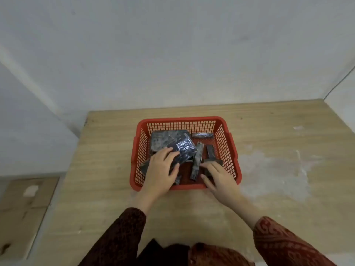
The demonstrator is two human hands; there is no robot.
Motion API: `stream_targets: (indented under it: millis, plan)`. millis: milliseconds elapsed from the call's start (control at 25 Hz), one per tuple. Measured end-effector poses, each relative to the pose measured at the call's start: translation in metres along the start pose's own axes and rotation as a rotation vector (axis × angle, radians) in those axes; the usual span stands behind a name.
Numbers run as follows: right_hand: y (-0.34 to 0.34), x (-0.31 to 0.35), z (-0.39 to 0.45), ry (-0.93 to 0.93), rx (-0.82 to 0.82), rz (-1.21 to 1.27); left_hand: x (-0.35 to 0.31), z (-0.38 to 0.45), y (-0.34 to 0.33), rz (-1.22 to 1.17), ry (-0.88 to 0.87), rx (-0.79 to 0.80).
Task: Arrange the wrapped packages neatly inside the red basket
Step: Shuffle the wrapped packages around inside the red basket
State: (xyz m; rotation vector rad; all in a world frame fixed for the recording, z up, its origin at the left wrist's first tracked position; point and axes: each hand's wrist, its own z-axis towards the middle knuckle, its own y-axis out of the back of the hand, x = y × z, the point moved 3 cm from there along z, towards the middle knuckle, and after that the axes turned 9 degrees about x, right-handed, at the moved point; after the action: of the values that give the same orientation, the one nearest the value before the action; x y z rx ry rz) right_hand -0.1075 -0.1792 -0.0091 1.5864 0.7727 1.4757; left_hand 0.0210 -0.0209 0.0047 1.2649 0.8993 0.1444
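A red mesh basket (224,139) sits on the wooden table and holds several dark, shiny wrapped packages. My left hand (161,171) grips a flat blue-black package (184,148) tilted over a larger grey package (161,139) at the basket's back left. My right hand (219,177) is shut on a small dark package (213,162) near the front right corner. A long narrow package (197,162) stands slanted between my hands. Another slim package (202,135) lies along the back wall.
The wooden table (107,169) meets a white wall at the back. A pale dusty patch (274,169) marks the tabletop right of the basket. Cardboard (21,206) lies on the floor at the left, below the table's edge.
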Motion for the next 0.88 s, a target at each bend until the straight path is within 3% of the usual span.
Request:
stream_targets:
  millis: [160,320,400,480,560,760,880]
  plan:
    - [-0.009,-0.002,-0.005,-0.031,0.028,-0.176,-0.016,-0.011,-0.035,0.067,-0.049,0.081]
    - [-0.007,-0.001,-0.001,-0.077,0.039,-0.266,-0.014,-0.01,-0.041,0.127,-0.023,0.022]
    - [-0.008,-0.003,0.002,-0.119,0.109,-0.183,-0.014,-0.012,-0.041,0.133,-0.009,0.009]
    - [-0.001,-0.01,0.016,-0.169,0.196,0.054,-0.015,-0.011,-0.041,0.083,-0.001,0.012]
    - [0.009,-0.02,0.038,-0.189,0.18,0.179,-0.013,-0.006,-0.038,0.014,0.017,-0.002]
    - [0.021,-0.059,0.112,-0.226,0.045,0.004,-0.005,0.011,-0.029,0.051,0.06,-0.087]
    - [0.015,-0.076,0.144,-0.294,0.106,-0.165,0.0,0.014,-0.032,0.059,0.083,-0.089]
